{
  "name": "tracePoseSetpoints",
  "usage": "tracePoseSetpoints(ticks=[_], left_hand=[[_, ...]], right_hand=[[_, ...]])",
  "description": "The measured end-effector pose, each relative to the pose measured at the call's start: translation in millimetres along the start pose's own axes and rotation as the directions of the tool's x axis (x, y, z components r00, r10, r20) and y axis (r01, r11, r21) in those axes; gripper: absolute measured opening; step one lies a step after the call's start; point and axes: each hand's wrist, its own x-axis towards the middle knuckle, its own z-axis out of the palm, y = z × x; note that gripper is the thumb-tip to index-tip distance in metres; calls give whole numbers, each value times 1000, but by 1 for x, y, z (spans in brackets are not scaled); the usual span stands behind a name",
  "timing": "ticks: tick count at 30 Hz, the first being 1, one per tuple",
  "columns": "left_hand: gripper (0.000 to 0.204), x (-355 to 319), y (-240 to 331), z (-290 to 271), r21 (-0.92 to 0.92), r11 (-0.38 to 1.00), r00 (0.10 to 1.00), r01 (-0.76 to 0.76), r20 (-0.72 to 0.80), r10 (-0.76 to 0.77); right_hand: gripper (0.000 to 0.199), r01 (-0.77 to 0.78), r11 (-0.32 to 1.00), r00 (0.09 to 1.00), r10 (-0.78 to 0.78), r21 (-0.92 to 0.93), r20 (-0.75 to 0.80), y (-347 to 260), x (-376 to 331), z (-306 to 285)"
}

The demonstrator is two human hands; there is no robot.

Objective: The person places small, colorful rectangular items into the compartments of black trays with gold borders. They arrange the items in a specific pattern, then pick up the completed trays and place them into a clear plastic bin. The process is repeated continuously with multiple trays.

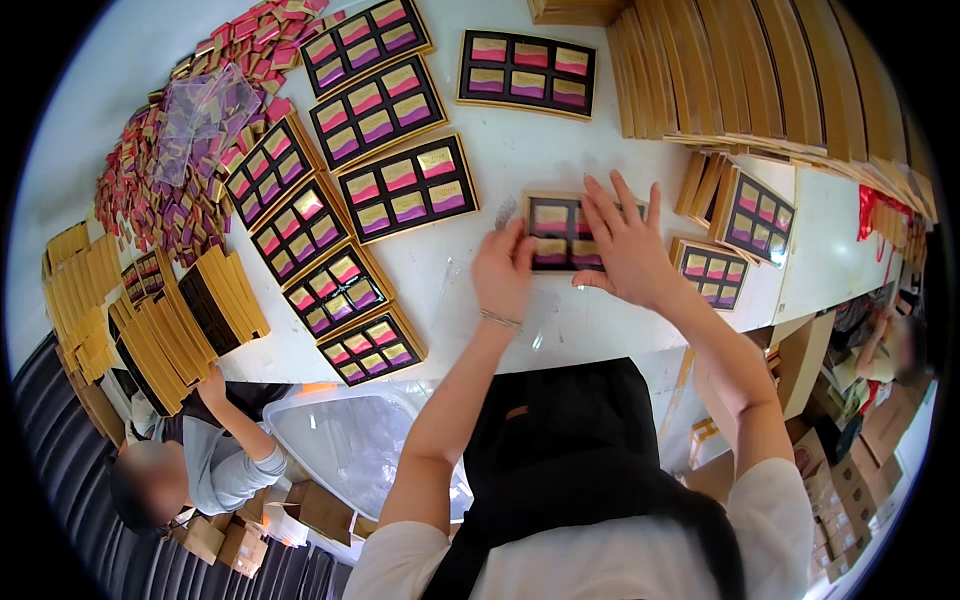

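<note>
In front of me a shallow gold-rimmed box (577,268) lies flat on the table. Its compartments hold small gold-and-coloured wrapped pieces, which look duller than those in other boxes; a clear cover may lie over them. My right hand (628,243) is spread across the box's right part, fingers apart, hiding some compartments. At the left edge my left hand (503,272) has its fingers curled in against the box. Left of it stand filled boxes (408,190) with pink and purple pieces in black trays, partly overlapping. Another filled box (527,73) lies beyond.
A large heap of wrapped pieces (190,210) with clear plastic covers (205,110) on it fills the far left. Tall rows of gold boxes (740,70) stand far right, near leaning filled boxes (757,217). A co-worker's hand (212,388) touches stacked boxes (165,340) at left.
</note>
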Motion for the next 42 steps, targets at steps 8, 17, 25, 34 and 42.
tracePoseSetpoints(ticks=[8,17,25,34,42], left_hand=[[33,-23,8,9,253,926,954,-282,-24,297],[21,-65,-68,-82,534,843,992,66,-125,1],[15,-61,-34,-99,264,935,872,-237,-367,324],[21,-2,44,-58,35,831,710,-556,-500,496],[29,-18,-26,-13,-495,857,947,144,-181,-264]], right_hand=[[101,-82,997,859,68,-4,-508,54,155,-13],[110,-153,982,927,180,107,-328,17,95,11],[113,72,832,991,3,550,-134,-9,21,-15],[127,-121,250,897,-387,961,213,-28,-15,-60],[130,15,928,968,79,371,-237,13,9,-6]])
